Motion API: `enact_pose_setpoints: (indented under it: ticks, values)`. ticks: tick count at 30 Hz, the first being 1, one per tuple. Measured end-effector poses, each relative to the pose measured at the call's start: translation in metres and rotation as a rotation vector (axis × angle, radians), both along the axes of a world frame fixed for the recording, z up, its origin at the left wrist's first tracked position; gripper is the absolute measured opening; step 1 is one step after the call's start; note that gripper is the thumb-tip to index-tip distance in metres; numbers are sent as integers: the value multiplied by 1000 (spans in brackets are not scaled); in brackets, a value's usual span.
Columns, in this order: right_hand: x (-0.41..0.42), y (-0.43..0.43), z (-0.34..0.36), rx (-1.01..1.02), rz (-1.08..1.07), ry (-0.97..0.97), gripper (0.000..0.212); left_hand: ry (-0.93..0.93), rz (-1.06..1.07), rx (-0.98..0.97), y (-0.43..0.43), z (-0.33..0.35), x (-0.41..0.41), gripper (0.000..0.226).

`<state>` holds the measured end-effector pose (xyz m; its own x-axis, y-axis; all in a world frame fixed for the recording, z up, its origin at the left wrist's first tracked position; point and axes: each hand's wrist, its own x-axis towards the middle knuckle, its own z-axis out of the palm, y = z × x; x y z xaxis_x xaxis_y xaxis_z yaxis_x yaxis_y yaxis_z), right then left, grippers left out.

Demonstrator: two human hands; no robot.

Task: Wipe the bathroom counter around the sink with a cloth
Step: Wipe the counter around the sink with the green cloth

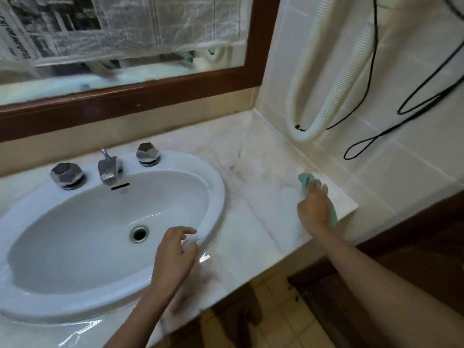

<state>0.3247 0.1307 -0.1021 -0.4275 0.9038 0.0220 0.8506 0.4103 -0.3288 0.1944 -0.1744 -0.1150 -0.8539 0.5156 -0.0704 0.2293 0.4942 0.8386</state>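
A white oval sink [216,197] is set into a pale marble counter [253,172]. My right hand [313,209] presses a teal cloth [305,180] flat on the counter's far right end, close to the tiled side wall; most of the cloth is hidden under the palm. My left hand [173,257] hovers over the sink's front right rim with fingers loosely curled and apart, holding nothing. Faint reddish smudges mark the counter between sink and cloth.
Two chrome tap knobs [67,175] [148,153] flank a chrome spout [109,170] behind the basin. A wood-framed mirror [150,96] runs along the back. A white ribbed hose [303,131] and black cables [364,146] hang on the right wall. The counter's right end [351,209] drops to a tiled floor.
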Motion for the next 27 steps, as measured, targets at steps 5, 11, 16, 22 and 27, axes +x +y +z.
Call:
enact_pose_setpoints:
  ticks: [5, 11, 16, 22, 27]
  values:
    - [-8, 1, -47, -231, 333, -320, 70, 100, -4, -85, 56, -7, -2, 32]
    - [18, 28, -62, -50, 472, -221, 72, 148, 49, -185, 119, -16, -27, 52]
    - [-8, 68, -71, -36, 478, -184, 72, 124, 64, -293, 157, -25, -40, 57]
    - [-99, 150, -74, 24, 492, -317, 68, 152, 68, -422, 164, -31, -40, 69]
    - [-205, 181, -70, -8, 495, -225, 58, 162, 87, -431, 165, -32, -41, 62]
